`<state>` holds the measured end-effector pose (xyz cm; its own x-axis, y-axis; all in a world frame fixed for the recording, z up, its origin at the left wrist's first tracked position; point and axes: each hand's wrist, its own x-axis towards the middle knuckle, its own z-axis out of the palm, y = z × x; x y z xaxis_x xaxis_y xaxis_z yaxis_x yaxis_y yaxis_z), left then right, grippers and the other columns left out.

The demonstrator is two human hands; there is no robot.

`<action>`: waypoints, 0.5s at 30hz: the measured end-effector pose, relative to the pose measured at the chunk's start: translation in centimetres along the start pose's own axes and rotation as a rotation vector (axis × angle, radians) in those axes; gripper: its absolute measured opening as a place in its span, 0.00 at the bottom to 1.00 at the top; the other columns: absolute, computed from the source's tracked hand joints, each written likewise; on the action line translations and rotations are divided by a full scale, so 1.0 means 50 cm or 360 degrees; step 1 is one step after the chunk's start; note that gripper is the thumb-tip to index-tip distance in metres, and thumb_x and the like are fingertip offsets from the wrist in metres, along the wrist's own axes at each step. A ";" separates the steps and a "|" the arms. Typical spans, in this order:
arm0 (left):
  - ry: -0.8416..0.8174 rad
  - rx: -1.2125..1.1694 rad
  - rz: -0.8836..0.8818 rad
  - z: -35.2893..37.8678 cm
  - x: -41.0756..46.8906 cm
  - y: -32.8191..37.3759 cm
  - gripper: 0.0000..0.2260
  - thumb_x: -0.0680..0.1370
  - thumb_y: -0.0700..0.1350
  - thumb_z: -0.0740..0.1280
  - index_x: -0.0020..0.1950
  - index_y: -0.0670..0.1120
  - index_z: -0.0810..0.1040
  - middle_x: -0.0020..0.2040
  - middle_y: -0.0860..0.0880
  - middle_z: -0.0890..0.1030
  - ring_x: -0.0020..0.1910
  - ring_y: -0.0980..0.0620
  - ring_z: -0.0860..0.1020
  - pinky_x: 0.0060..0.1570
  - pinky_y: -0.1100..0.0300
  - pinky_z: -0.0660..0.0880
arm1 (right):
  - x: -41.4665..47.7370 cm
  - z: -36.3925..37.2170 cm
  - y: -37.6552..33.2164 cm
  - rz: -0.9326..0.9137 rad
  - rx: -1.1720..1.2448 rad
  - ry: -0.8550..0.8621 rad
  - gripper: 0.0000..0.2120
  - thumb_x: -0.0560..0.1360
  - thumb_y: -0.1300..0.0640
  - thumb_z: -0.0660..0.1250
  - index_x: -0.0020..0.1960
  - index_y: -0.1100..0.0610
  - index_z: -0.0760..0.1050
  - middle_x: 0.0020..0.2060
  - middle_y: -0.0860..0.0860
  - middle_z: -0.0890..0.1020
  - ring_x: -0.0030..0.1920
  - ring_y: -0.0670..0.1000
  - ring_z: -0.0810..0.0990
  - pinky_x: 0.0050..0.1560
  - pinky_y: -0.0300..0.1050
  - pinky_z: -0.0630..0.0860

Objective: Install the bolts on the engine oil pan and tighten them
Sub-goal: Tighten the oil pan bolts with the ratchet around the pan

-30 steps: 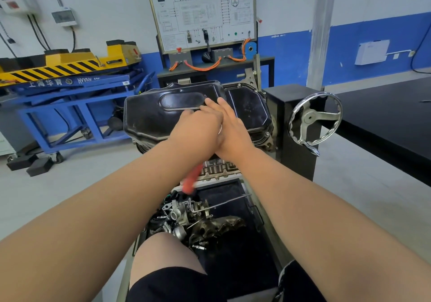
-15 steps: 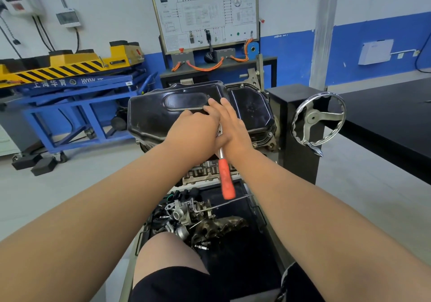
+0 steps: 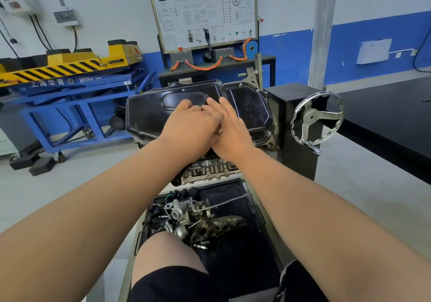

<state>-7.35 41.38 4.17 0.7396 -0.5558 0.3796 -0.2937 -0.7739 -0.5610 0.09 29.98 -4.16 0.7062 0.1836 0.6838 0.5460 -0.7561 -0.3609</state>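
From the head camera, the glossy black pressed-steel engine oil pan (image 3: 149,115) sits upside down on top of the engine, straight ahead at arm's reach, beside a black stand carrying a chromed spoked handwheel (image 3: 317,122). Both hands meet over the pan's near middle and touch each other.

The left hand (image 3: 189,126) lies knuckles up with its fingers curled downward. What they close on is hidden, so I cannot tell whether it grips anything.

The right hand (image 3: 233,133) rests against it with its fingers straight and lying flat on the pan. A small round silver metal piece (image 3: 219,127) shows in the gap between the two hands.

Small bolt heads (image 3: 268,133) sit in the pan's right flange.

Below the engine, a dark tray (image 3: 233,185) holds loose grey engine parts (image 3: 198,217).
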 end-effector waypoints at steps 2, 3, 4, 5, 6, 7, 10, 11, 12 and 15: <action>-0.0052 0.0023 -0.0076 0.005 0.000 0.016 0.25 0.81 0.56 0.54 0.69 0.39 0.63 0.49 0.47 0.82 0.50 0.46 0.79 0.61 0.51 0.63 | 0.001 0.004 -0.001 -0.0005 -0.0076 -0.0034 0.33 0.74 0.53 0.67 0.76 0.49 0.56 0.77 0.44 0.53 0.76 0.45 0.43 0.69 0.57 0.59; -0.0043 0.0014 -0.0115 0.009 0.000 0.024 0.26 0.81 0.56 0.53 0.70 0.37 0.61 0.47 0.46 0.83 0.48 0.45 0.80 0.61 0.51 0.64 | 0.002 0.007 -0.001 -0.0003 -0.0128 -0.0048 0.35 0.74 0.51 0.67 0.76 0.48 0.55 0.77 0.44 0.52 0.76 0.46 0.42 0.69 0.56 0.59; -0.0024 0.0005 -0.0149 0.013 0.001 0.030 0.27 0.81 0.55 0.53 0.71 0.36 0.60 0.47 0.46 0.83 0.48 0.45 0.80 0.62 0.51 0.64 | 0.003 0.008 0.000 0.0003 -0.0170 -0.0053 0.35 0.74 0.50 0.67 0.76 0.48 0.54 0.77 0.43 0.52 0.76 0.46 0.42 0.69 0.55 0.60; -0.0012 0.0001 -0.0165 0.016 0.005 0.033 0.25 0.81 0.54 0.54 0.71 0.36 0.60 0.49 0.46 0.83 0.50 0.45 0.80 0.62 0.51 0.65 | 0.004 0.008 0.002 0.0005 -0.0200 -0.0051 0.35 0.74 0.50 0.67 0.76 0.48 0.54 0.77 0.43 0.52 0.76 0.46 0.42 0.68 0.55 0.61; -0.0016 0.0003 -0.0164 0.017 0.009 0.032 0.24 0.81 0.52 0.56 0.70 0.37 0.61 0.51 0.45 0.82 0.52 0.45 0.79 0.62 0.51 0.64 | 0.005 0.007 0.003 -0.0001 -0.0211 -0.0044 0.34 0.75 0.50 0.66 0.76 0.47 0.54 0.76 0.43 0.52 0.76 0.45 0.42 0.67 0.55 0.62; -0.0026 -0.0004 -0.0154 0.016 0.009 0.029 0.22 0.81 0.50 0.58 0.70 0.39 0.62 0.53 0.45 0.81 0.55 0.45 0.78 0.62 0.51 0.64 | 0.005 0.006 0.004 -0.0011 -0.0199 -0.0032 0.33 0.75 0.51 0.66 0.76 0.47 0.55 0.76 0.43 0.53 0.76 0.45 0.43 0.67 0.56 0.62; -0.0025 -0.0050 -0.0102 0.007 0.006 0.014 0.17 0.79 0.46 0.63 0.66 0.46 0.66 0.59 0.48 0.78 0.61 0.46 0.72 0.61 0.52 0.63 | 0.005 0.005 0.004 -0.0001 -0.0082 0.0029 0.30 0.76 0.52 0.64 0.75 0.47 0.58 0.76 0.43 0.56 0.76 0.45 0.45 0.66 0.58 0.63; -0.0018 -0.0039 -0.0074 0.004 0.004 0.012 0.17 0.78 0.44 0.64 0.65 0.46 0.66 0.60 0.48 0.77 0.61 0.46 0.71 0.61 0.52 0.63 | 0.005 0.006 0.003 0.0013 -0.0072 0.0033 0.29 0.76 0.51 0.64 0.75 0.47 0.58 0.76 0.42 0.56 0.76 0.44 0.45 0.67 0.58 0.62; -0.0006 -0.0017 -0.0043 0.002 0.003 0.011 0.17 0.77 0.43 0.64 0.65 0.47 0.67 0.60 0.49 0.76 0.61 0.46 0.70 0.60 0.52 0.63 | 0.004 0.007 0.002 0.0019 -0.0097 0.0022 0.30 0.76 0.49 0.63 0.75 0.47 0.57 0.76 0.42 0.55 0.76 0.44 0.44 0.67 0.57 0.62; 0.0007 0.0042 -0.0013 -0.003 0.002 0.017 0.15 0.76 0.43 0.65 0.63 0.48 0.70 0.61 0.49 0.76 0.62 0.47 0.69 0.59 0.53 0.63 | 0.005 0.007 0.002 0.0004 -0.0191 -0.0046 0.32 0.76 0.49 0.61 0.77 0.48 0.53 0.76 0.42 0.52 0.76 0.44 0.42 0.69 0.57 0.60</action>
<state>-7.62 40.64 3.83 0.7392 -0.5510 0.3873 -0.2718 -0.7702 -0.5770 0.49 30.16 -4.23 0.7212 0.1980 0.6638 0.4874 -0.8260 -0.2831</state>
